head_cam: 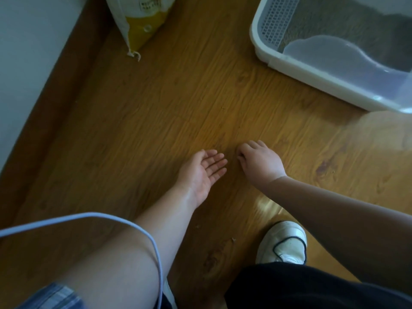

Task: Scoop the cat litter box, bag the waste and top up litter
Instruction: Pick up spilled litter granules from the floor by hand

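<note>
A white litter box (pixel 296 70) with a grey perforated insert and grey-brown litter (pixel 330 21) stands at the top right on the wooden floor. A yellow and white bag (pixel 142 23) leans at the top, left of centre. My left hand (pixel 201 172) lies palm up and cupped just above the floor, fingers apart, nothing visible in it. My right hand (pixel 258 161) is close beside it, palm down, with its fingertips curled and pinched against the floor; whether they hold a grain I cannot tell. Small litter specks (pixel 233 240) lie scattered on the floor near my shoe.
A white wall (pixel 29 52) with a brown skirting runs along the left. My white shoe (pixel 283 241) and dark trouser leg (pixel 312 286) are at the bottom right. A pale cable (pixel 124 221) loops across my left forearm.
</note>
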`<state>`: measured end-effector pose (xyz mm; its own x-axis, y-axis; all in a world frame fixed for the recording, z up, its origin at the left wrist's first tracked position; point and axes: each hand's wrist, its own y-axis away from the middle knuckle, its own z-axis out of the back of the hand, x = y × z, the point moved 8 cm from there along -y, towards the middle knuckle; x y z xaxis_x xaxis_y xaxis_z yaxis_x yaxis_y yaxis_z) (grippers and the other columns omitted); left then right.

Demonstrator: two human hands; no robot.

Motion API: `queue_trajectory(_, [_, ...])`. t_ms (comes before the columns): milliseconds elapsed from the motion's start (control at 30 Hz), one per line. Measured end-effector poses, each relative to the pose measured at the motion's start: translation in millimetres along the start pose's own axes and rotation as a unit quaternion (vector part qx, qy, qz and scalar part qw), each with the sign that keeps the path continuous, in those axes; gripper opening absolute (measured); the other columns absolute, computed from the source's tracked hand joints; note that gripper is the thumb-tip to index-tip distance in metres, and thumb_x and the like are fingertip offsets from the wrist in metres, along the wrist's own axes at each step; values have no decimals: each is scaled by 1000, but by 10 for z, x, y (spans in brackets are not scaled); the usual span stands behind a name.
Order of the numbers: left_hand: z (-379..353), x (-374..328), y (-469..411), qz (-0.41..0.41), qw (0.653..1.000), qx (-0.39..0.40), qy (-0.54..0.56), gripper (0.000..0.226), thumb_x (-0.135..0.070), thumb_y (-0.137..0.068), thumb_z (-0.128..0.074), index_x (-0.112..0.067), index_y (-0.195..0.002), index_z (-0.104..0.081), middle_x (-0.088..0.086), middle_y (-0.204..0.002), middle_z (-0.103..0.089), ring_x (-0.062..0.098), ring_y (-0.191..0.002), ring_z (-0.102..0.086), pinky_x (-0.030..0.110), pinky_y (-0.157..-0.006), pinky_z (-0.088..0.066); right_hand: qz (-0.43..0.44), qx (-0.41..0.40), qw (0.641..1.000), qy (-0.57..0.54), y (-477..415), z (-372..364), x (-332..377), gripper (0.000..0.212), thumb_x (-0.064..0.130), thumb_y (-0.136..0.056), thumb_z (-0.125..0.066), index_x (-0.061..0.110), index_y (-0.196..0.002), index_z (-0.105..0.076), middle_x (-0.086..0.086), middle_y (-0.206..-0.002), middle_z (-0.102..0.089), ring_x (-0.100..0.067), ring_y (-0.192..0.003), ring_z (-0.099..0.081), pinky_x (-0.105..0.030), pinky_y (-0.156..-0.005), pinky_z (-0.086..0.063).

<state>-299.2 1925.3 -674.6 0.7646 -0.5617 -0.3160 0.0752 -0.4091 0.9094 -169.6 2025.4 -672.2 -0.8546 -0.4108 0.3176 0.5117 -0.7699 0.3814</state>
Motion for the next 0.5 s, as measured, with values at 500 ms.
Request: queue_trajectory(500, [-77,30,-65,44,997,18,64,42,-37,-106,-36,-5,-113,-62,16,-110,-69,28,-100,-68,42,-87,-54,44,-70,982,-167,165,347,286,8,21,-93,-65,14,-95,-66,9,-90,-51,-13,-87,-52,-31,-75,-50])
